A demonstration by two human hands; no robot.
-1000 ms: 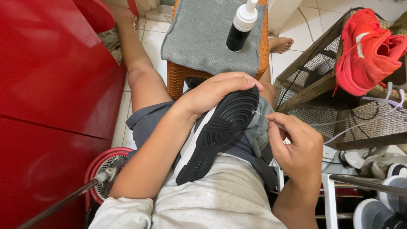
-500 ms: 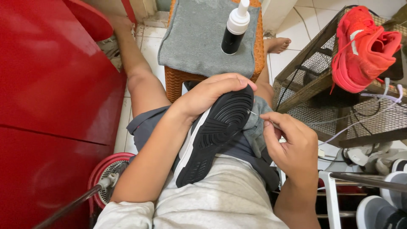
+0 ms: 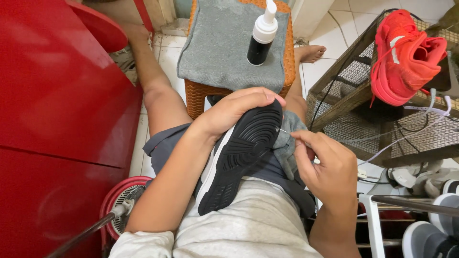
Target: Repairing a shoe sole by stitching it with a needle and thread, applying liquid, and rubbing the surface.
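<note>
A black-soled shoe (image 3: 241, 155) with a white side lies sole-up across my lap. My left hand (image 3: 236, 109) is clasped over its toe end and holds it steady. My right hand (image 3: 325, 162) is pinched on a thin needle (image 3: 283, 130) at the shoe's right edge, just beside the toe. A grey cloth (image 3: 288, 143) is bunched between the shoe and my right hand.
A wicker stool (image 3: 201, 95) covered by a grey towel (image 3: 224, 45) stands ahead, with a black pump bottle (image 3: 260, 40) on it. A red shoe (image 3: 404, 57) rests on a wire rack (image 3: 382, 124) at right. A red cabinet (image 3: 52, 119) fills the left; a red fan (image 3: 119, 200) sits low left.
The view has tilted slightly, so the stool and bottle sit a little lower. My right hand's fingers have shifted slightly at the shoe's edge; the left hand keeps its hold.
</note>
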